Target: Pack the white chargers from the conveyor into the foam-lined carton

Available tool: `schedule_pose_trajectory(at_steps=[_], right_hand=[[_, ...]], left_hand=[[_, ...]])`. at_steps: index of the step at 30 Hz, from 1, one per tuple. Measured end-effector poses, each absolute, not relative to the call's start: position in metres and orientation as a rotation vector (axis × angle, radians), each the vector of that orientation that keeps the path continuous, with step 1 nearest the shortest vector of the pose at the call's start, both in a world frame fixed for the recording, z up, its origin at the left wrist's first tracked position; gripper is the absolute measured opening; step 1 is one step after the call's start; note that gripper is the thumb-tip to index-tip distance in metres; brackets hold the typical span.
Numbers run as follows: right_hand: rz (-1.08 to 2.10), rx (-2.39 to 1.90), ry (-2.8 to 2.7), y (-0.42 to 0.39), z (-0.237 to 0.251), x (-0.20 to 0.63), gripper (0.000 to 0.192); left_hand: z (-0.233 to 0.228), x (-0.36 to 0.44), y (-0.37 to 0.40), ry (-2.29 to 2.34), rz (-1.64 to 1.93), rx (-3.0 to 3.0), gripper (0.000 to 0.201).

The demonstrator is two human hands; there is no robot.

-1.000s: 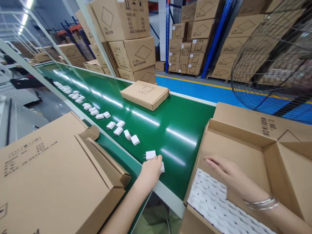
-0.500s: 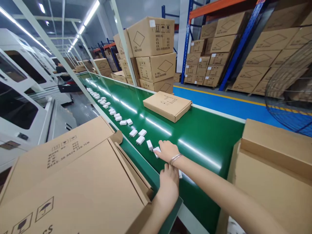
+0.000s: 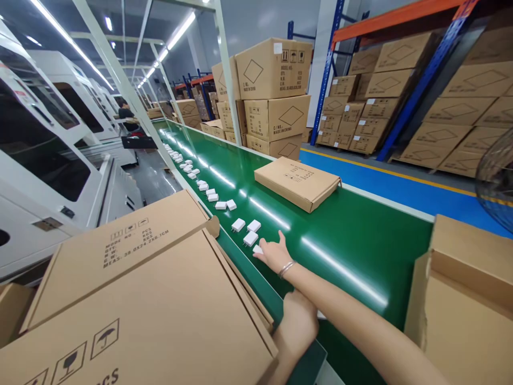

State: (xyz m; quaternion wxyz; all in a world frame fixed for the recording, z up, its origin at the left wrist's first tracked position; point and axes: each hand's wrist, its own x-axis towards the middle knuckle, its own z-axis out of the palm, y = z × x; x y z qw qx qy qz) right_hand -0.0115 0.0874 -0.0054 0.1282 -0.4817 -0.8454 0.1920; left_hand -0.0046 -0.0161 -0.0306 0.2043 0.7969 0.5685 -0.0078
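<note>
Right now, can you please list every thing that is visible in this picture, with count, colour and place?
long green conveyor belt: one, green, centre
small white plug adapters: many, white, in a row along the belt's near edge
flat brown cardboard box: one, brown, on the belt
folded brown cartons: a stack, brown, lower left
brown carton: one, brown, lower right
stacked brown cartons: many, brown, behind the belt
white machines: several, white, left
left hand: at the belt's near edge
right hand: on one adapter
</note>
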Motion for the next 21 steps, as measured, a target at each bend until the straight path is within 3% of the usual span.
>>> schedule_pose_trajectory(at_steps=[8,14,21], right_hand=[[0.589,-1.508,-2.707,0.104,0.044,0.036,0.023],[0.583,-1.878,-2.864,0.087,0.033,0.014,0.033],[0.592,-1.908,-2.923,0.099,0.027,0.035,0.033]], left_hand=[[-0.009,0.0,-0.01,1.489,-0.142,2.251,0.047],[-0.009,-0.002,-0.01,1.466,-0.141,2.194,0.064],[-0.012,-0.007,-0.018,1.416,0.057,2.377,0.034]])
